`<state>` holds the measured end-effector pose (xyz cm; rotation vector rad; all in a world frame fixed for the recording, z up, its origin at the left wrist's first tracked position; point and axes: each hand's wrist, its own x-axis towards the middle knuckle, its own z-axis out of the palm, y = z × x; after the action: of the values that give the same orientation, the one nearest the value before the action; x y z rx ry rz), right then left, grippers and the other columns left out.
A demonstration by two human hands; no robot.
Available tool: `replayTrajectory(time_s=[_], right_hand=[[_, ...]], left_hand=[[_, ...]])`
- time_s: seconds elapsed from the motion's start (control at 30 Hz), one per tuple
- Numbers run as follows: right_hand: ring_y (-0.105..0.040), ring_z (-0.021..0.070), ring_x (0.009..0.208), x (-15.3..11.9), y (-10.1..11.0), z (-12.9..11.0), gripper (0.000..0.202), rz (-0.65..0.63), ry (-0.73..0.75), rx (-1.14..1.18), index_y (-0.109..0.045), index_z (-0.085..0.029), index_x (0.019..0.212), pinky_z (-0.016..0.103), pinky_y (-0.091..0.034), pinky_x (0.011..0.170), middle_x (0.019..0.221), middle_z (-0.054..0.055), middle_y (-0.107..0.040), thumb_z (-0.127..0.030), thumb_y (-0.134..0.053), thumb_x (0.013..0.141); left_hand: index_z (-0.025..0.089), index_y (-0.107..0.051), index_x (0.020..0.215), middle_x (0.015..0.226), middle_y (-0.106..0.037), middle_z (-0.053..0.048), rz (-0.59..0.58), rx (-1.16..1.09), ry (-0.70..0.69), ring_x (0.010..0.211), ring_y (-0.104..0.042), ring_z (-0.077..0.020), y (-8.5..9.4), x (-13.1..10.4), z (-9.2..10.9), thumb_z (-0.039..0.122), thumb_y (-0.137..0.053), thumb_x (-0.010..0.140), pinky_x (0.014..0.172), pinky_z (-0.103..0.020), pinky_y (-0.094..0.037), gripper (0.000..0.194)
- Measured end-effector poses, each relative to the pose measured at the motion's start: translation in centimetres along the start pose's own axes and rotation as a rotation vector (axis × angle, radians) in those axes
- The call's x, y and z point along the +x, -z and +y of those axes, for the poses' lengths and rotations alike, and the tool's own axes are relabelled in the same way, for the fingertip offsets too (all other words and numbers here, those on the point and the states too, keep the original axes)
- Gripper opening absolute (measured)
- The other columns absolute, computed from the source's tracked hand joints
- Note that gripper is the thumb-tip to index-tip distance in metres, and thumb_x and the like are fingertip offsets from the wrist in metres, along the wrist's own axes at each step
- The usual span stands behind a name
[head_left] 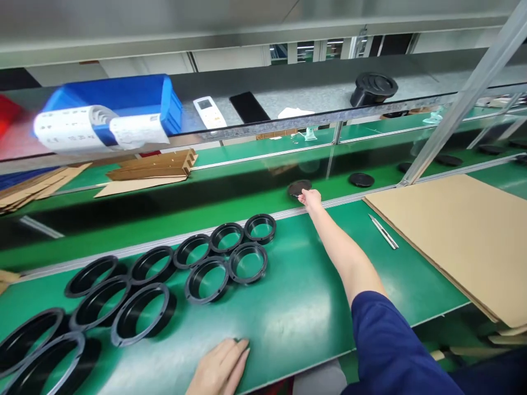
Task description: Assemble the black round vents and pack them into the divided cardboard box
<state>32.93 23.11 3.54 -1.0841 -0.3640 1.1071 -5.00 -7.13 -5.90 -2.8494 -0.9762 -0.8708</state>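
Note:
My right hand [310, 198] reaches over the bench edge to the green conveyor belt, its fingers pinching the rim of a thin black disc [297, 188]. Resting on the green worktop [296, 307] near its front edge, my left hand [222, 366] holds nothing and its fingers lie loosely side by side. Several black flanged rings [207, 300] stand in rows on the worktop to the left; the nearest ones are beyond my left hand. Another black disc [361, 180] lies on the belt right of my right hand.
Cardboard sheets [461, 236] and a silver pen-like tool [383, 231] lie right. The shelf above carries a blue bin [119, 93] with a label roll, a white remote [209, 112], a phone [249, 107] and black round parts [373, 89]. A slanted metal post [457, 104] rises right.

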Motion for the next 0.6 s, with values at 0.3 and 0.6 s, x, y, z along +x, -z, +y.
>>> replayTrajectory(time_s=[0.3, 0.6], right_hand=[[-0.057, 0.0094, 0.050, -24.5, 4.5, 8.3, 0.045, -0.702, -0.113, -0.033, -0.048, -0.022, 0.077, 0.017, -0.047, 0.048, 0.060, -0.004, -0.062, -0.043, -0.087, 0.077], [-0.066, 0.0161, 0.065, -33.9, 6.3, 14.2, 0.046, -0.770, 0.061, -0.433, -0.063, -0.020, 0.088, 0.027, -0.055, 0.055, 0.083, 0.007, -0.071, -0.066, -0.063, 0.091]], left_hand=[[0.034, -0.045, 0.146, 0.142, -0.058, -0.009, 0.480, -1.083, 0.611, 0.125, -0.061, -0.0249, 0.3, 5.2, 2.7, 0.048, -0.076, 0.086, 0.101, -0.039, -0.055, 0.069], [0.018, -0.060, 0.134, 0.135, -0.065, -0.011, 0.756, -1.964, 0.925, 0.130, -0.058, -0.0338, 3.7, 4.8, 4.6, 0.063, -0.053, 0.094, 0.103, -0.050, -0.055, 0.062]])
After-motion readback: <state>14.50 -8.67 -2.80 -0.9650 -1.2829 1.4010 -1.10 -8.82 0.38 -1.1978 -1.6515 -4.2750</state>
